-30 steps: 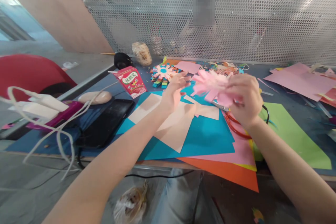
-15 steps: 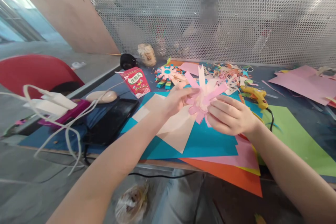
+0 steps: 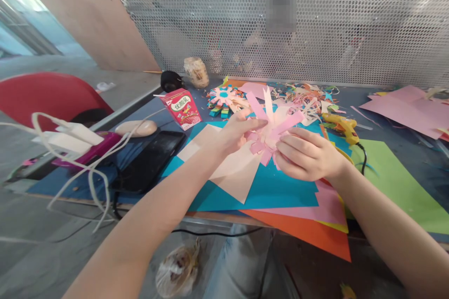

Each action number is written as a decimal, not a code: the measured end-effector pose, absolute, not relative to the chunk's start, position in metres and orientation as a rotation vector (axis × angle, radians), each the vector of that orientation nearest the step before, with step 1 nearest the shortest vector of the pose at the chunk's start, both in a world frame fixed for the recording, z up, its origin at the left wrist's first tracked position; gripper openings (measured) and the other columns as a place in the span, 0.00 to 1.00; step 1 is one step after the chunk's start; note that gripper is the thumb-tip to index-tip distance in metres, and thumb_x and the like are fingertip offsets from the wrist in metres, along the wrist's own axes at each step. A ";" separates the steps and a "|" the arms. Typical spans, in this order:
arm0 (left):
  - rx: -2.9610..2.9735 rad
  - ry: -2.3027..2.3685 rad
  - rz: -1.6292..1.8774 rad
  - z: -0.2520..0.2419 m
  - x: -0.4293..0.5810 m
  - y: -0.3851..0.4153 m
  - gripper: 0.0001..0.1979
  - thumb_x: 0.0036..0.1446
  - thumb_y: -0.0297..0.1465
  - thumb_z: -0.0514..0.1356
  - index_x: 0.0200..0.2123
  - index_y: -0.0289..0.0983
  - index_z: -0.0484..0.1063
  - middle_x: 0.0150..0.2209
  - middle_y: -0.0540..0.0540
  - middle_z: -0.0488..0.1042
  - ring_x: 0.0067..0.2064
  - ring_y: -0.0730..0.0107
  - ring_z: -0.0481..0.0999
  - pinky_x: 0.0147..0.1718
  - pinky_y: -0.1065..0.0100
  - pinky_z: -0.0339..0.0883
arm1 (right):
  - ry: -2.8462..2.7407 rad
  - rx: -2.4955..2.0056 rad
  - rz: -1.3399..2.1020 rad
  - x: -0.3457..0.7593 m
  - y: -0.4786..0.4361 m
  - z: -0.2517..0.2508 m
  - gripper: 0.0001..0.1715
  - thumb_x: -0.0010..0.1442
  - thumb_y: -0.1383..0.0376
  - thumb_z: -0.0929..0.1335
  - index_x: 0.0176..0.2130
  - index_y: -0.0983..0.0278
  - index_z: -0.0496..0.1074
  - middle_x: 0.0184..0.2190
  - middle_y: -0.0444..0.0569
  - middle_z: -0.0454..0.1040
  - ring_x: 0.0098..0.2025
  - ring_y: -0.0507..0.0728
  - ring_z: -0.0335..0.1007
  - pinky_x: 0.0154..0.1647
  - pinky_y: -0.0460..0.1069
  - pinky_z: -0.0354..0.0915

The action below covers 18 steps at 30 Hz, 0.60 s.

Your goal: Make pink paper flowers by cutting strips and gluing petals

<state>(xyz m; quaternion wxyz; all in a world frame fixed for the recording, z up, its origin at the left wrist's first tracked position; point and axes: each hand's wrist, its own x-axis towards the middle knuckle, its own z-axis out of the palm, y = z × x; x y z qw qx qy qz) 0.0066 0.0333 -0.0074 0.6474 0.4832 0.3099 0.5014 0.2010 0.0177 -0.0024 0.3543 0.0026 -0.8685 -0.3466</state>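
Note:
Between my hands is a pink and cream paper flower (image 3: 270, 133), made of strips that fan outward, held above the blue paper. My left hand (image 3: 240, 131) pinches its left side, thumb over the strips. On the lower right side, the fingers of my right hand (image 3: 301, 154) are closed on the petals; the fingertips are partly hidden by the paper. Under the hands lie a cream sheet (image 3: 238, 173) and a blue sheet (image 3: 280, 191). Behind my left hand sits a finished-looking paper flower (image 3: 223, 96) in pink, blue and orange.
A yellow glue gun (image 3: 342, 126) lies right of my right hand, beside green paper (image 3: 396, 182). Paper scraps (image 3: 305, 98) pile up at the back. To the left are a red drink carton (image 3: 181, 109), a black tablet (image 3: 150, 161) and a purple power strip (image 3: 105, 145) with white cables.
Almost nothing differs. Both hands keep hold of the paper flower, which has shifted very slightly left in the view.

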 end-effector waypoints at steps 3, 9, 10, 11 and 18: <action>1.106 0.694 1.126 -0.006 0.007 0.033 0.12 0.39 0.30 0.67 0.29 0.34 0.70 0.25 0.50 0.72 0.29 0.72 0.72 0.28 0.71 0.63 | -2.216 0.030 -0.932 0.200 0.018 -0.001 0.05 0.55 0.67 0.68 0.31 0.56 0.68 0.33 0.41 0.75 0.41 0.52 0.68 0.43 0.50 0.71; 1.110 0.744 1.163 -0.005 0.008 0.030 0.13 0.38 0.32 0.68 0.23 0.36 0.65 0.20 0.54 0.67 0.23 0.77 0.67 0.24 0.71 0.58 | -2.293 -0.036 -0.813 0.200 0.019 -0.001 0.08 0.56 0.68 0.66 0.32 0.54 0.67 0.32 0.37 0.75 0.39 0.50 0.70 0.43 0.50 0.71; 1.113 0.747 1.165 -0.005 0.008 0.031 0.14 0.38 0.32 0.68 0.24 0.36 0.65 0.20 0.54 0.67 0.23 0.77 0.67 0.24 0.71 0.58 | -2.301 -0.046 -0.821 0.200 0.020 -0.001 0.08 0.56 0.69 0.66 0.33 0.53 0.67 0.32 0.37 0.75 0.39 0.50 0.70 0.44 0.50 0.71; 1.117 0.747 1.167 -0.006 0.008 0.031 0.14 0.38 0.32 0.69 0.24 0.36 0.65 0.20 0.55 0.66 0.23 0.77 0.67 0.25 0.71 0.58 | -2.305 -0.048 -0.834 0.200 0.020 -0.002 0.08 0.56 0.69 0.66 0.33 0.53 0.67 0.33 0.37 0.75 0.39 0.50 0.70 0.44 0.50 0.71; 1.110 0.757 1.167 -0.008 0.008 0.032 0.15 0.37 0.32 0.69 0.24 0.36 0.64 0.20 0.55 0.66 0.24 0.76 0.68 0.27 0.70 0.59 | -2.216 -0.008 -0.951 0.201 0.020 -0.003 0.06 0.56 0.68 0.66 0.32 0.55 0.67 0.33 0.40 0.74 0.41 0.51 0.69 0.45 0.50 0.70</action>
